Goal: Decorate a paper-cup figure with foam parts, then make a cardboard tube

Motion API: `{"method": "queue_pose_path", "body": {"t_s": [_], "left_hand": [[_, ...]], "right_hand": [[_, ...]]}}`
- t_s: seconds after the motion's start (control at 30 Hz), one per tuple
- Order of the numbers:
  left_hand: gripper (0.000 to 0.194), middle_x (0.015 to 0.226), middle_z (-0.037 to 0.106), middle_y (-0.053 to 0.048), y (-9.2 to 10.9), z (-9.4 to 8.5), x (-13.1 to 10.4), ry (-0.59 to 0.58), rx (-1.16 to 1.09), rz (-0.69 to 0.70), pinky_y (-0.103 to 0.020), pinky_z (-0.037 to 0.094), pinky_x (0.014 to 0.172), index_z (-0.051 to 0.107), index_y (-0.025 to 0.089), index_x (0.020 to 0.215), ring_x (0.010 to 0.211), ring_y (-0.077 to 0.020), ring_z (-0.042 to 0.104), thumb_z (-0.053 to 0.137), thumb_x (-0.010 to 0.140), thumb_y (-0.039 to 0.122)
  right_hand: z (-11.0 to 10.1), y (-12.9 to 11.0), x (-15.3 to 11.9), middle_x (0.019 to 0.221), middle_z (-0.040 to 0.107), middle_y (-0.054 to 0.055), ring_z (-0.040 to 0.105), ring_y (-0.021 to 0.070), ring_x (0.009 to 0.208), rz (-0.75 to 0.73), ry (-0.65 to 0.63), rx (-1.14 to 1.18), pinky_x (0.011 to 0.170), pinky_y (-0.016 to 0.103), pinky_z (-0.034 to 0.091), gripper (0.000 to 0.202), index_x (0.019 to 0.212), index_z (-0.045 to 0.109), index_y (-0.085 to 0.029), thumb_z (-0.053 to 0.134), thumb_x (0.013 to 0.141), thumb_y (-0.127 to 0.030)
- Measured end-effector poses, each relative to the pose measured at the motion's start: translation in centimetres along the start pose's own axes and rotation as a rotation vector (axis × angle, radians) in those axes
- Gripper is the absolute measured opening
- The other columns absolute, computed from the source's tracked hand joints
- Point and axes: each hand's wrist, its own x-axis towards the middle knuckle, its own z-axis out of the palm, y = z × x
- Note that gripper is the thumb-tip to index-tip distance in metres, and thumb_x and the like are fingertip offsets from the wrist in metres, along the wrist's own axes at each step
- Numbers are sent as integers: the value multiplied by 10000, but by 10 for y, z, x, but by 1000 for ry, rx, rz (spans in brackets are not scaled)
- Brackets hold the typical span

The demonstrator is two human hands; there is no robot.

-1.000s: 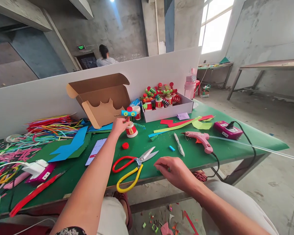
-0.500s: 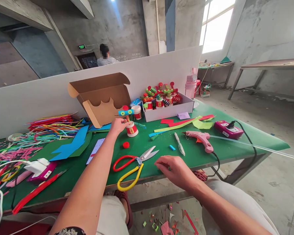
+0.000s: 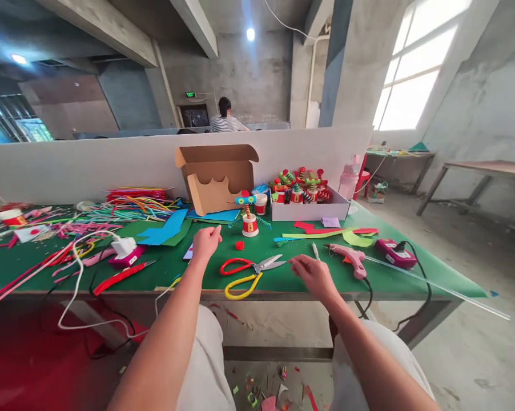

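My left hand (image 3: pixel 206 244) hovers over the table beside a phone (image 3: pixel 188 252), fingers curled together and nothing visible in them. To its right stands a small toy figure (image 3: pixel 249 224) with a red-and-white cup body, spring neck and blue head with round eyes. My right hand (image 3: pixel 311 272) is loosely bent and partly open, with no object seen in it, close to the scissors' tips. The scissors (image 3: pixel 243 276), with one red and one yellow handle, lie between my hands. A red round piece (image 3: pixel 239 245) lies in front of the figure. A pink glue gun (image 3: pixel 348 258) is right of my right hand.
Behind stand an open cardboard box (image 3: pixel 217 177) and a white box (image 3: pixel 311 211) of similar figures. Pipe cleaners (image 3: pixel 141 200) and blue paper (image 3: pixel 165 228) lie left. Paper strips (image 3: pixel 326 233), a purple power socket (image 3: pixel 397 254) and cables are right. A person (image 3: pixel 227 120) is beyond the partition.
My left hand has let go of the toy figure and drawn back from it; the figure stays standing. The camera view has tilted up and turned left. My right hand remains near the scissors.
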Motion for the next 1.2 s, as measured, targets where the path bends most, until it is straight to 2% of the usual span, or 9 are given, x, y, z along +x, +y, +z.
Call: {"method": "queue_pose_path", "body": {"t_s": [0.13,0.23,0.33,0.5,0.67,0.93,1.07,1.2], "left_hand": [[375,696,717,-36,-2,1,-45,-14,-10,-6,-240,398,608,616,203,640,694,-168,652,388,919,306],[267,707,707,-29,0,1,-57,-8,15,3,-242,352,586,596,209,663,678,-169,629,440,880,210],[234,668,679,-29,1,-1,-54,-3,36,18,-248,310,568,568,207,642,646,-171,603,487,861,188],[300,611,632,-23,1,0,-49,-23,57,43,-252,285,552,516,205,579,602,-165,565,536,871,269],[294,635,645,-28,5,7,-52,-73,71,46,-256,282,548,547,208,607,623,-173,574,517,885,299],[199,760,701,-30,9,11,-52,-102,41,74,-246,332,586,650,205,779,699,-165,613,493,820,90],[182,758,698,-26,9,12,-51,-96,18,79,-239,347,589,645,207,785,692,-160,608,497,827,111],[167,688,668,-6,14,11,-51,-96,16,78,-234,329,570,603,212,702,634,-146,572,504,828,165]], "right_hand": [[-5,0,3,609,678,67,629,200,541,73,193,85,559,301,511,572,728,656,-194,475,728,-737],[-8,0,2,595,683,83,629,210,513,105,264,111,539,316,523,685,740,660,-186,452,665,-835],[-11,1,2,584,685,92,633,215,507,86,266,93,531,319,531,733,710,666,-185,432,644,-877],[-14,3,6,615,700,111,652,237,537,35,249,72,542,341,541,740,714,682,-175,449,659,-875],[-9,2,6,603,688,86,647,224,531,46,221,97,544,337,542,682,705,677,-192,472,690,-842],[-10,2,5,646,687,72,630,210,531,74,252,96,547,326,519,611,823,659,-187,506,707,-767],[-13,1,5,563,639,54,602,203,512,69,200,51,541,314,497,538,665,608,-203,530,711,-733],[-11,0,4,565,621,27,569,175,515,37,182,17,542,283,464,502,705,630,-198,525,750,-687]]}}
